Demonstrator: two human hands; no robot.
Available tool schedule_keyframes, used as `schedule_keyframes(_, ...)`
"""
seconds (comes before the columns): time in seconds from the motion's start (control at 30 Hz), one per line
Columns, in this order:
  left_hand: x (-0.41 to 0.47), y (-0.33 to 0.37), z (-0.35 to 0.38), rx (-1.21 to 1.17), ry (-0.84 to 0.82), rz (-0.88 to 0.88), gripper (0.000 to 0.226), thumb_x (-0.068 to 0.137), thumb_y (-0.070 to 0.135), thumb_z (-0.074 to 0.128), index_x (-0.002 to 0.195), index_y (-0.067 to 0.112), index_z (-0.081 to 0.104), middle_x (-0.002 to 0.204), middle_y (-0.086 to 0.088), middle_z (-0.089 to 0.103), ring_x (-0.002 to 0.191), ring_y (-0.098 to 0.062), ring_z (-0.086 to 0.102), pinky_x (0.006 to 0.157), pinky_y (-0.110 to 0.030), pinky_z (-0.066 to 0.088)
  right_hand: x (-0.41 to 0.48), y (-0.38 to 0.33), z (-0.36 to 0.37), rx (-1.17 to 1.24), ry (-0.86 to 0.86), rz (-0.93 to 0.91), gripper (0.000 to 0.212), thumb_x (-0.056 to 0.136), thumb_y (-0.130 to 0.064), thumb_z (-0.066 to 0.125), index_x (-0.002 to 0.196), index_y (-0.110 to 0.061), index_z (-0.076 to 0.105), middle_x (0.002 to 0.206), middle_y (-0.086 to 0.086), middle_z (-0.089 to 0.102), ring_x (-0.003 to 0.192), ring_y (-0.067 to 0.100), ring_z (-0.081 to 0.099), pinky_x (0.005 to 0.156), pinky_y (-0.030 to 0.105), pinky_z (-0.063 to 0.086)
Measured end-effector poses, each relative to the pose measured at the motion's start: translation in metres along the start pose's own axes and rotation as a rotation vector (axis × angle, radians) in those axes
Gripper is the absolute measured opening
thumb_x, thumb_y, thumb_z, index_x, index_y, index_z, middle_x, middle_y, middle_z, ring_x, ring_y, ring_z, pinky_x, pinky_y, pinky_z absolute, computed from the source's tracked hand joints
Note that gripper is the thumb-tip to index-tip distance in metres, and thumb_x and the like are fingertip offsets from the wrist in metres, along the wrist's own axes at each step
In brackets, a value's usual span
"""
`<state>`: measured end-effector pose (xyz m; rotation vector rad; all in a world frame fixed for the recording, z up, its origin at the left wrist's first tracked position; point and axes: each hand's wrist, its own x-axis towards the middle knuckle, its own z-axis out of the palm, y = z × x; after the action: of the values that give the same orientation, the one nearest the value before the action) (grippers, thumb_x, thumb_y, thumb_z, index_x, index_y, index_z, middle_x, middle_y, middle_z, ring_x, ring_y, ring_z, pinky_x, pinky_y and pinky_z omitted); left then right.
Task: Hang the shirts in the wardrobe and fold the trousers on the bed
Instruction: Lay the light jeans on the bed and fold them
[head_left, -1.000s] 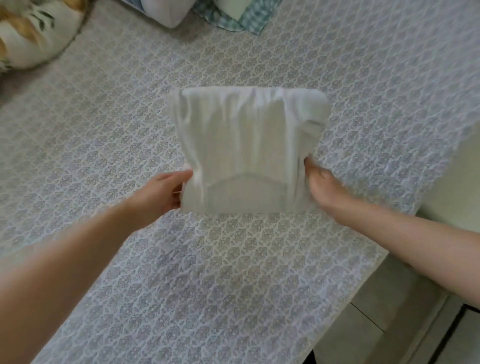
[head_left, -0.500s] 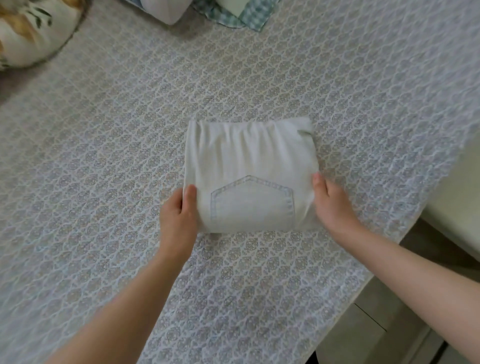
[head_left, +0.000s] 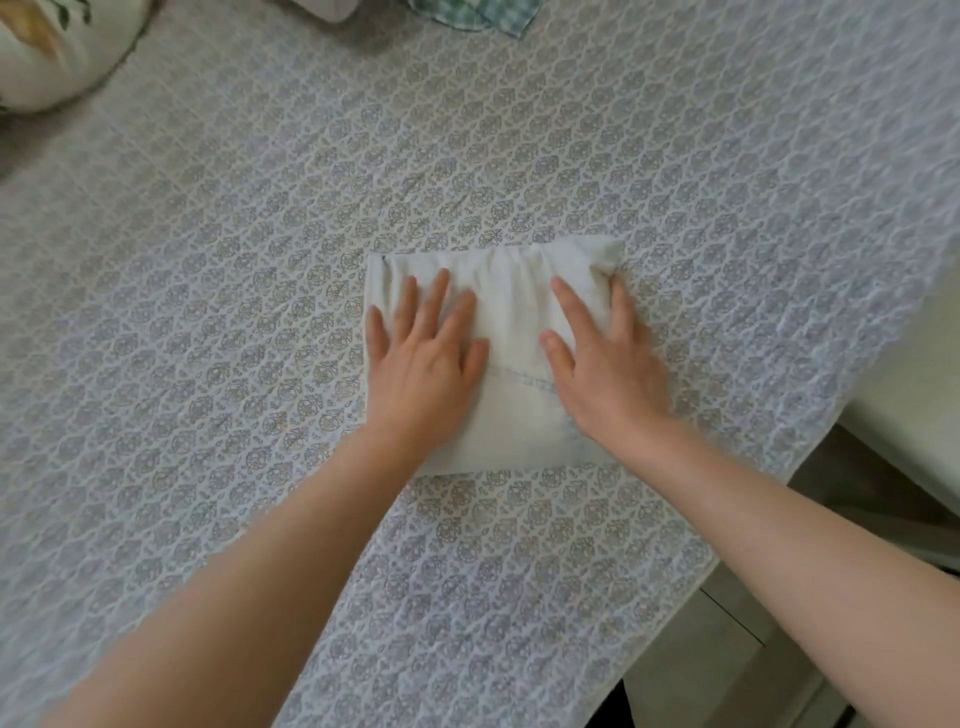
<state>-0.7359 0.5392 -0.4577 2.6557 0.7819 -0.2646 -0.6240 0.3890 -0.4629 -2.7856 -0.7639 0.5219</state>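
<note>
Trousers (head_left: 511, 312) lowered flat: pale folded square.

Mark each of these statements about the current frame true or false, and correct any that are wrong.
1. Both the left hand and the right hand rest on the folded trousers with straight fingers. True.
2. The folded trousers are held up in the air above the bed. False: they lie flat on the patterned bedspread.
3. A green checked cloth lies at the far edge of the view. True.
4. The left hand grips a clothes hanger. False: it holds nothing and presses on the trousers; no hanger is in view.
</note>
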Motion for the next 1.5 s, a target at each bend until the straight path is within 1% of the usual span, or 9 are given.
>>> schedule_keyframes(0.13, -0.003, -0.018, 0.012, -0.128, 0.072, -0.221, 0.057, 0.102, 0.052, 0.03, 0.156, 0.036, 0.018, 0.165, 0.01, 0.008, 0.152, -0.015, 0.006, 0.121, -0.052, 0.007, 0.0, 0.016, 0.008, 0.091, 0.067, 0.064, 0.062, 0.095, -0.062, 0.03, 0.148, -0.05, 0.0, 0.14, 0.013, 0.038, 0.097, 0.031, 0.057, 0.063, 0.036, 0.049)
schedule_keyframes(0.23, -0.02, -0.021, 0.02, -0.374, 0.15, -0.43, 0.06, 0.1, 0.054, 0.037, 0.154, 0.038, 0.019, 0.159, 0.005, 0.027, 0.14, -0.021, 0.035, 0.099, -0.043, 0.043, -0.006, 0.024, 0.013, 0.31, 0.065, 0.257, 0.071, 0.094, -0.065, 0.033, 0.152, -0.038, 0.0, 0.152, 0.01, 0.036, 0.11, 0.036, 0.061, 0.079, 0.046, 0.056)
schedule_keyframes(0.33, -0.04, -0.016, 0.028, -0.509, 0.245, -0.607, 0.062, 0.098, 0.056, 0.042, 0.152, 0.029, 0.029, 0.139, 0.0, 0.052, 0.121, -0.021, 0.053, 0.084, -0.033, 0.042, -0.009, 0.022, 0.012, 0.381, 0.059, 0.33, 0.075, 0.094, -0.065, 0.033, 0.152, -0.024, 0.009, 0.153, 0.008, 0.037, 0.122, 0.034, 0.056, 0.089, 0.048, 0.054)
schedule_keyframes(0.47, -0.043, -0.013, 0.031, -0.6, 0.232, -0.811, 0.06, 0.093, 0.063, 0.046, 0.132, 0.017, 0.046, 0.11, -0.002, 0.064, 0.089, -0.022, 0.058, 0.076, -0.036, 0.044, -0.016, 0.019, 0.011, 0.409, 0.077, 0.248, 0.069, 0.098, -0.057, 0.033, 0.152, -0.029, 0.001, 0.144, 0.015, 0.044, 0.108, 0.032, 0.061, 0.074, 0.037, 0.055)
schedule_keyframes(0.77, -0.057, -0.029, 0.025, -0.911, 0.063, -0.829, 0.072, 0.079, 0.069, 0.062, 0.134, 0.025, 0.046, 0.115, 0.008, 0.057, 0.102, -0.019, 0.059, 0.088, -0.044, 0.049, -0.047, 0.032, 0.015, 0.578, 0.023, 0.124, 0.063, 0.1, -0.045, 0.041, 0.152, -0.031, 0.008, 0.152, 0.0, 0.034, 0.121, 0.018, 0.052, 0.081, 0.023, 0.044)
schedule_keyframes(0.9, -0.087, -0.012, 0.03, -0.847, 0.208, -0.788, 0.07, 0.079, 0.068, 0.063, 0.138, 0.044, 0.034, 0.116, 0.012, 0.054, 0.1, -0.014, 0.059, 0.087, -0.041, 0.048, -0.066, 0.038, 0.011, 0.517, 0.065, 0.037, 0.059, 0.101, -0.042, 0.04, 0.151, -0.042, 0.009, 0.138, -0.009, 0.036, 0.095, -0.03, 0.039, 0.062, 0.007, 0.035)
schedule_keyframes(1.0, -0.101, -0.002, 0.028, -0.794, 0.242, -0.69, 0.069, 0.087, 0.062, 0.06, 0.145, 0.053, 0.023, 0.11, 0.028, 0.048, 0.091, 0.005, 0.05, 0.089, -0.032, 0.039, -0.077, 0.043, 0.005, 0.506, 0.019, 0.01, 0.054, 0.101, -0.042, 0.039, 0.149, -0.045, 0.015, 0.141, -0.004, 0.037, 0.084, -0.019, 0.036, 0.067, 0.013, 0.031)
schedule_keyframes(1.23, -0.138, 0.007, 0.01, -0.768, 0.207, -0.51, 0.054, 0.093, 0.053, 0.058, 0.141, 0.055, 0.035, 0.103, 0.066, 0.031, 0.095, 0.035, 0.037, 0.083, -0.014, 0.036, -0.126, 0.047, -0.018, 0.529, -0.01, 0.045, 0.053, 0.1, -0.041, 0.039, 0.15, -0.036, 0.022, 0.147, -0.008, 0.034, 0.122, -0.006, 0.031, 0.097, 0.029, 0.033)
schedule_keyframes(1.5, -0.207, 0.019, -0.042, -0.795, 0.17, -0.366, 0.048, 0.093, 0.05, 0.06, 0.137, 0.053, 0.043, 0.102, 0.054, 0.046, 0.094, 0.015, 0.053, 0.082, -0.029, 0.046, -0.229, 0.03, -0.061, 0.511, 0.101, 0.179, 0.051, 0.101, -0.033, 0.044, 0.15, -0.023, 0.033, 0.146, -0.002, 0.039, 0.114, -0.019, 0.025, 0.086, -0.012, 0.014)
